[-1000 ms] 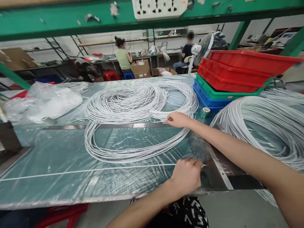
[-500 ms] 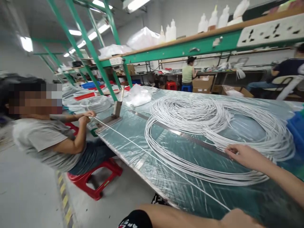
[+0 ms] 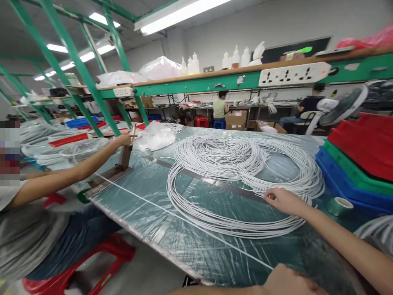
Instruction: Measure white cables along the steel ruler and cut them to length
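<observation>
A big coil of white wire (image 3: 239, 164) lies on the plastic-covered green table (image 3: 147, 200). A steel ruler (image 3: 215, 182) runs across the coil. My right hand (image 3: 281, 200) rests at the ruler's near end, fingers pinched together on it. A single white wire (image 3: 184, 221) stretches taut across the table from a lever cutter (image 3: 123, 159) to my left hand (image 3: 291, 282). That hand is at the bottom edge, closed where the wire ends, its fingers mostly hidden. A co-worker's hand (image 3: 124, 139) grips the cutter's handle.
Stacked red, green and blue trays (image 3: 362, 151) stand at the right, a green tape roll (image 3: 339, 206) beside them. A plastic bag (image 3: 155, 137) lies at the far side. The seated co-worker (image 3: 37, 229) is at the table's left end. A fan (image 3: 340, 106) stands behind.
The view swung left, then partly back right. The co-worker's hand moved from the wire up to the cutter's handle. My hands stayed where they were.
</observation>
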`<state>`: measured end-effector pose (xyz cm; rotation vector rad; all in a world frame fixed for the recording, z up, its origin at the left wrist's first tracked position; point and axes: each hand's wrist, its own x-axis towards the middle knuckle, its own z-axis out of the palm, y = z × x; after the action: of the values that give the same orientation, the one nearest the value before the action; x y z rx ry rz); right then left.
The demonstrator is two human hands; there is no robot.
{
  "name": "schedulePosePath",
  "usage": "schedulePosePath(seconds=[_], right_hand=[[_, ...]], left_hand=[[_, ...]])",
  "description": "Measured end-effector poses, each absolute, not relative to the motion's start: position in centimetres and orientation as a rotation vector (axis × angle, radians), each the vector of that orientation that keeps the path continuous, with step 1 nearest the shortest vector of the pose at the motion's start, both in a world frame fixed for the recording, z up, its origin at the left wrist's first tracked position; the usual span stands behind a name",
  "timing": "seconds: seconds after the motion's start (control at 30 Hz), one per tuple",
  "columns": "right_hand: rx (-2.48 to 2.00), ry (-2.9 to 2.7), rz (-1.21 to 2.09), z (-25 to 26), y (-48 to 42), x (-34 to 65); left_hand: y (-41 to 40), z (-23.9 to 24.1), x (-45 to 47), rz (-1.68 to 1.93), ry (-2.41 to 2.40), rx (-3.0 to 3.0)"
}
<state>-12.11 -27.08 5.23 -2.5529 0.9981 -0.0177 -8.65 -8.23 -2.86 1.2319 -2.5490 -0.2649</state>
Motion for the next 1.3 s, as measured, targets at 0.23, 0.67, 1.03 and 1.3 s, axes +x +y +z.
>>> schedulePosePath(seconds=[0.23, 0.67, 1.03, 1.3], right_hand=[[-2.56, 1.038, -0.029, 5.4, -27.1, -11.8], [-2.556, 1.07, 0.009, 5.8, -27.1, -11.8], [-2.574, 1.061, 0.022, 5.8, -27.0, -11.8], [-2.578, 1.043, 0.04, 6.0, -26.9, -11.7]], left_hand=[[-9.1, -3.2, -8.8, -0.243, -2.551, 1.26], [-8.7, -1.6, -8.4, -0.398, -2.631, 1.277], [-7.9, -1.2, -8.5, -0.227, -2.581, 1.367], [-8.0, -1.4, -8.6, -0.265, -2.578, 1.381]])
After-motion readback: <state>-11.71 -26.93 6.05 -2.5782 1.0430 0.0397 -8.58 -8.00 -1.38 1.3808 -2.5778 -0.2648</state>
